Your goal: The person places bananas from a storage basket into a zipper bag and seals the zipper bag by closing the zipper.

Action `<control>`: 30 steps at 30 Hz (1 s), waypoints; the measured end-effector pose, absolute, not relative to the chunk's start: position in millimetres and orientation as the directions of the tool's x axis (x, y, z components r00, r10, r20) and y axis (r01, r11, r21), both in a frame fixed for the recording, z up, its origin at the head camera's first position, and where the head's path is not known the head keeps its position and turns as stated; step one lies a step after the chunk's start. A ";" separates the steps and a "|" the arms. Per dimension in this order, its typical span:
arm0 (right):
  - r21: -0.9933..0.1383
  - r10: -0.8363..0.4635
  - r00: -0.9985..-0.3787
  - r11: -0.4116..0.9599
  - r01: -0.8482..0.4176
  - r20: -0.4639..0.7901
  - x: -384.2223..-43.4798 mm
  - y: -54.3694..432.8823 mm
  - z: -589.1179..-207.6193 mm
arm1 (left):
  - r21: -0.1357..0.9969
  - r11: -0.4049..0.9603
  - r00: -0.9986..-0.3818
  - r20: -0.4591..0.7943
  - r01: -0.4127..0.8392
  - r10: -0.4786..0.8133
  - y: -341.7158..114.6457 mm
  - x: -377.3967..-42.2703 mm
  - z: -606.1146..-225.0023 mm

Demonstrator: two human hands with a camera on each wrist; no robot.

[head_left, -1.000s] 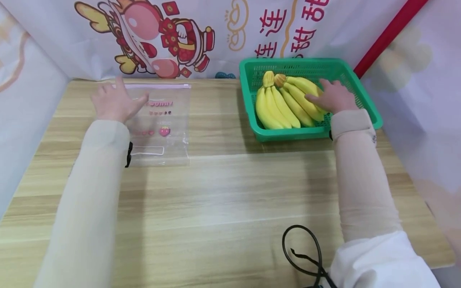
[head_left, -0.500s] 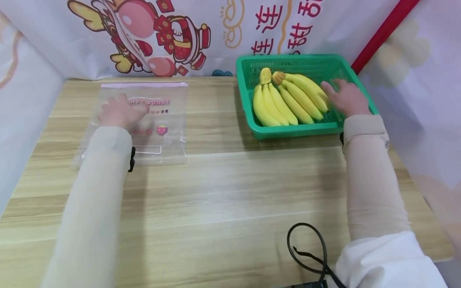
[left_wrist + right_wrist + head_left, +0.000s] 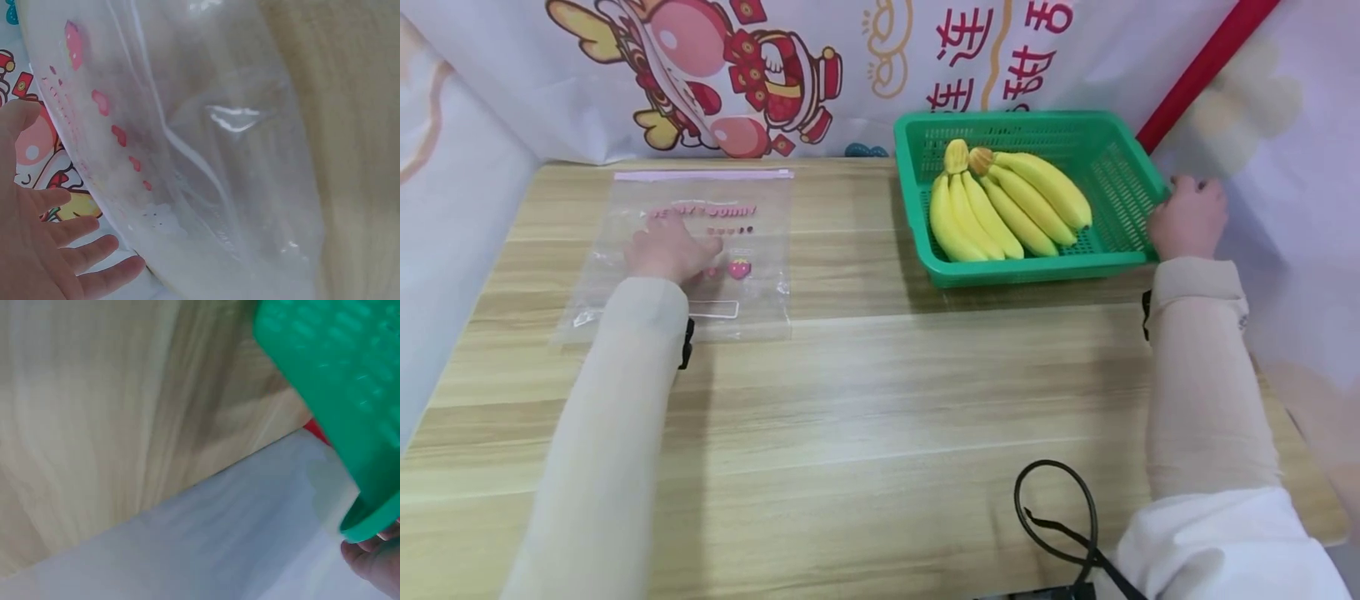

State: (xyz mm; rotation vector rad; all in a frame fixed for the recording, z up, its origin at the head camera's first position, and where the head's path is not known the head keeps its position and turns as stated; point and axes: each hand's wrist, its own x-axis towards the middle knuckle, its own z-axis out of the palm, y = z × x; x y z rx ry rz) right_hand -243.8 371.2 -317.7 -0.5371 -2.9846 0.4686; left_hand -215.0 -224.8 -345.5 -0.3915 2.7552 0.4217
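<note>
A clear zip bag [image 3: 760,292] with pink printing lies flat on the table at the left. My left hand [image 3: 666,248] hovers over its middle, fingers spread; the left wrist view shows the palm and fingertips [image 3: 128,267] near the zip edge. On the right stands a green plastic basket [image 3: 1037,268] holding two bunches of bananas, one bunch [image 3: 970,221] at the left, the other [image 3: 1037,196] beside it. My right hand [image 3: 1189,217] grips the basket's right rim, and its fingers [image 3: 357,556] curl under the rim's corner in the right wrist view.
A wooden table [image 3: 880,417] bears everything. A black cable loop [image 3: 1060,508] lies near its front edge at the right. Printed white cloth [image 3: 865,75] hangs behind the table, and a red strip [image 3: 1206,71] runs along the right corner.
My right hand has moved right, from over the bananas to the basket's right rim, and taken hold there. My left hand has come down from the bag's top toward its middle.
</note>
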 end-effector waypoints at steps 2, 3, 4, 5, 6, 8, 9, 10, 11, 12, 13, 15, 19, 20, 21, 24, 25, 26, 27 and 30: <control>-0.324 0.366 -0.930 0.878 0.353 -0.020 -242.9 375.4 -321.8 | 0.248 0.924 -0.922 -0.329 -0.292 -0.203 -225.0 -215.1 -347.6; -0.332 0.373 -0.927 0.870 0.363 -0.035 -243.0 376.5 -323.5 | 0.248 0.927 -0.929 -0.313 -0.280 -0.197 -224.8 -215.1 -348.2; -0.340 0.377 -0.925 0.864 0.371 -0.052 -243.2 377.2 -324.7 | 0.248 0.931 -0.936 -0.295 -0.268 -0.191 -224.6 -214.9 -348.5; -0.347 0.379 -0.923 0.858 0.378 -0.068 -243.7 377.4 -325.3 | 0.244 0.936 -0.944 -0.274 -0.253 -0.184 -224.6 -215.0 -348.8; -0.352 0.376 -0.923 0.856 0.380 -0.082 -244.3 377.5 -325.7 | 0.236 0.942 -0.950 -0.258 -0.239 -0.176 -224.5 -214.9 -349.0; -0.338 0.361 -0.926 0.863 0.376 -0.109 -245.2 377.3 -325.5 | 0.217 0.951 -0.955 -0.245 -0.222 -0.167 -223.9 -214.3 -349.3; -0.327 0.350 -0.929 0.870 0.369 -0.117 -245.6 377.2 -325.1 | 0.211 0.953 -0.955 -0.247 -0.217 -0.162 -223.4 -213.9 -349.5; -0.316 0.342 -0.931 0.876 0.365 -0.128 -245.8 377.4 -324.8 | 0.208 0.955 -0.955 -0.252 -0.212 -0.157 -223.3 -213.5 -349.9; -0.308 0.335 -0.933 0.881 0.361 -0.133 -245.9 377.5 -324.6 | 0.207 0.956 -0.954 -0.258 -0.210 -0.153 -223.3 -213.0 -350.5; -0.302 0.331 -0.934 0.884 0.357 -0.136 -246.0 377.7 -324.5 | 0.209 0.955 -0.953 -0.263 -0.209 -0.151 -223.2 -212.3 -351.1; -0.301 0.329 -0.934 0.885 0.356 -0.137 -246.0 377.8 -324.6 | 0.209 0.955 -0.952 -0.266 -0.209 -0.150 -223.3 -211.6 -351.8; -0.302 0.330 -0.935 0.884 0.355 -0.133 -245.9 377.8 -324.7 | 0.205 0.957 -0.951 -0.270 -0.206 -0.147 -224.0 -210.0 -353.5; -0.308 0.335 -0.935 0.882 0.355 -0.118 -245.9 378.2 -324.7 | 0.188 0.961 -0.953 -0.263 -0.205 -0.152 -226.3 -208.4 -356.3; -0.307 0.337 -0.934 0.883 0.356 -0.117 -245.9 378.3 -324.8 | 0.188 0.960 -0.952 -0.263 -0.207 -0.154 -226.8 -207.8 -356.9; -0.306 0.338 -0.934 0.882 0.357 -0.117 -246.2 378.5 -325.0 | 0.186 0.959 -0.951 -0.265 -0.212 -0.159 -227.1 -207.5 -357.7; -0.298 0.339 -0.934 0.885 0.359 -0.117 -247.0 378.8 -325.7 | 0.189 0.957 -0.949 -0.267 -0.221 -0.166 -228.4 -205.0 -359.7; -0.295 0.340 -0.933 0.885 0.359 -0.116 -247.3 378.8 -326.1 | 0.188 0.956 -0.948 -0.270 -0.226 -0.171 -228.9 -204.6 -361.0; -0.292 0.339 -0.934 0.887 0.358 -0.115 -247.6 378.6 -326.5 | 0.187 0.955 -0.946 -0.272 -0.230 -0.175 -229.6 -204.4 -362.4; -0.289 0.339 -0.934 0.888 0.358 -0.114 -247.7 378.3 -326.8 | 0.185 0.955 -0.945 -0.274 -0.234 -0.179 -230.1 -204.1 -363.8; -0.284 0.342 -0.933 0.889 0.359 -0.110 -247.3 376.3 -327.1 | 0.176 0.954 -0.942 -0.278 -0.243 -0.189 -231.9 -203.9 -368.8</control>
